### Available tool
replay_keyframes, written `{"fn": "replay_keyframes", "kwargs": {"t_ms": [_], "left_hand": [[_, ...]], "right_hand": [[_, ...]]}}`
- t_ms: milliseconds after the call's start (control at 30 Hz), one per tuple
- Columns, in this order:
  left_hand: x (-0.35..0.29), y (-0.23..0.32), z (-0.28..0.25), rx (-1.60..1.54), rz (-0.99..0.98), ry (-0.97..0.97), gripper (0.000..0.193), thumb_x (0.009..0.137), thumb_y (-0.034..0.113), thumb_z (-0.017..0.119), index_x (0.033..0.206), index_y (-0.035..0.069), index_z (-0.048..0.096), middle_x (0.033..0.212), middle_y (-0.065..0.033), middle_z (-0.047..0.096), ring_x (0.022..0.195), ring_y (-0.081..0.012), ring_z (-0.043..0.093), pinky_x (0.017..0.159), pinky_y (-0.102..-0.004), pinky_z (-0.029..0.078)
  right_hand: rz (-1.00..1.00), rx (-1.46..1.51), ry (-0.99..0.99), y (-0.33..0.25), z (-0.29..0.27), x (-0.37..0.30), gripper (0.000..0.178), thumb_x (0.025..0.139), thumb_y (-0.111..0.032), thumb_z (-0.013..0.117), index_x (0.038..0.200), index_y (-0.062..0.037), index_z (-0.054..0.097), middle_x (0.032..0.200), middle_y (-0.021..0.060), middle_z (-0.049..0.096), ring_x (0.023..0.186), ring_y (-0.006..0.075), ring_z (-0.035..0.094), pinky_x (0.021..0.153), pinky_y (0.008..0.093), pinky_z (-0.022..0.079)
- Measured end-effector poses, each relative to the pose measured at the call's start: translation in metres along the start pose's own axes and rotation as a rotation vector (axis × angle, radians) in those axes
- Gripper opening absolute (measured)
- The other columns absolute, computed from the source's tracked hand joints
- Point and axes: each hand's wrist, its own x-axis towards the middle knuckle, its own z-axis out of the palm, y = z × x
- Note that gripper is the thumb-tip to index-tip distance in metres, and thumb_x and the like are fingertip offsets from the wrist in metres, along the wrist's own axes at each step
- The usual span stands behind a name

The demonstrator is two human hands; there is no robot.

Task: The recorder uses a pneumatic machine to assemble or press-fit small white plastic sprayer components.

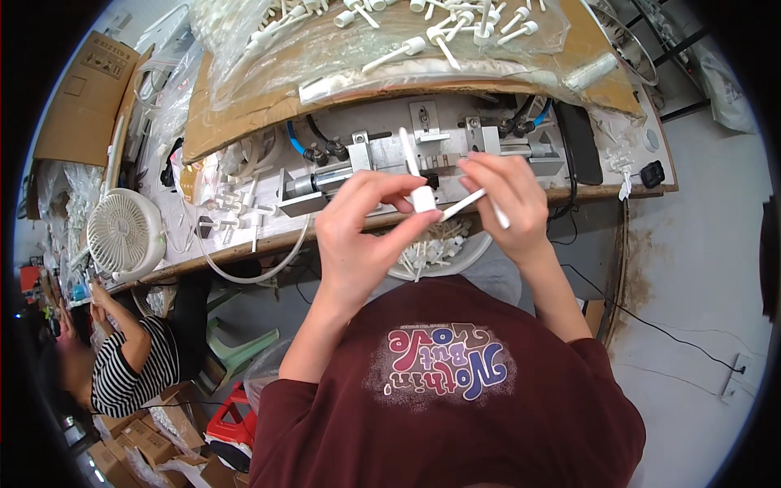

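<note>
While our left hand point(351, 232) pinches the white-capped rod point(424, 200), our right hand point(518, 207) grips a white stick point(462, 205) — best we hold both steady

Bold, rounded, multicoloured lettering point(447, 362) with pale outlines running across my maroon shirt point(447, 431), a line of tiny pale print point(423, 326) beside it, dark characters point(108, 46) and framed symbols point(104, 63) marking the brown cardboard box point(85, 106) to my left
</note>
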Motion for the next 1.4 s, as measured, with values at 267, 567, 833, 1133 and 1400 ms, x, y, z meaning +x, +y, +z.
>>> {"fn": "replay_keyframes", "kwargs": {"t_ms": [267, 567, 833, 1133, 1400], "left_hand": [[-0.029, -0.054, 0.035, 0.478, 0.244, -0.042, 0.028, 0.072, 0.011, 0.081, 0.099, 0.006, 0.074, 0.112, -0.0051, 0.071, 0.079, -0.0197, 0.068, 0.067, -0.0293, 0.052], [-0.024, -0.069, 0.047, 0.651, 0.310, -0.081, 0.026, 0.073, 0.013, 0.079, 0.098, 0.008, 0.074, 0.113, -0.0001, 0.072, 0.065, -0.0142, 0.064, 0.055, -0.0271, 0.044], [-0.020, -0.062, 0.045, 0.657, 0.290, -0.127, 0.026, 0.073, 0.012, 0.076, 0.098, 0.005, 0.073, 0.114, -0.0055, 0.071, 0.062, -0.0130, 0.065, 0.055, -0.0276, 0.044], [-0.018, -0.062, 0.045, 0.663, 0.298, -0.136, 0.026, 0.073, 0.013, 0.077, 0.098, 0.007, 0.073, 0.110, -0.0037, 0.072, 0.059, -0.0139, 0.063, 0.055, -0.0271, 0.045], [-0.012, -0.027, 0.036, 0.227, 0.404, -0.119, 0.039, 0.069, 0.013, 0.083, 0.106, 0.006, 0.072, 0.103, -0.0076, 0.071, 0.078, -0.0227, 0.067, 0.068, -0.0313, 0.054]], "right_hand": [[0.807, 0.616, -0.021, -0.015, -0.013, -0.021, 0.025, 0.095, -0.021, 0.068, 0.078, -0.0028, 0.064, 0.066, -0.0013, 0.060, 0.055, 0.0015, 0.049, 0.048, 0.0195, 0.037], [0.990, 0.771, -0.034, -0.016, -0.014, -0.025, 0.042, 0.097, -0.031, 0.066, 0.064, -0.0080, 0.052, 0.058, -0.0070, 0.048, 0.053, 0.0006, 0.041, 0.049, 0.0205, 0.030], [1.042, 0.847, -0.013, -0.021, -0.011, -0.021, 0.034, 0.095, -0.030, 0.068, 0.073, -0.0087, 0.054, 0.060, -0.0069, 0.051, 0.050, -0.0015, 0.041, 0.044, 0.0174, 0.029], [1.126, 1.153, 0.142, -0.020, -0.007, -0.025, 0.029, 0.094, -0.031, 0.070, 0.080, -0.0126, 0.052, 0.062, -0.0072, 0.050, 0.043, -0.0027, 0.039, 0.038, 0.0145, 0.026], [1.271, 1.157, 0.061, -0.025, -0.003, -0.020, 0.024, 0.098, -0.031, 0.062, 0.088, -0.0109, 0.054, 0.059, -0.0075, 0.047, 0.041, -0.0015, 0.035, 0.036, 0.0166, 0.024]]}}
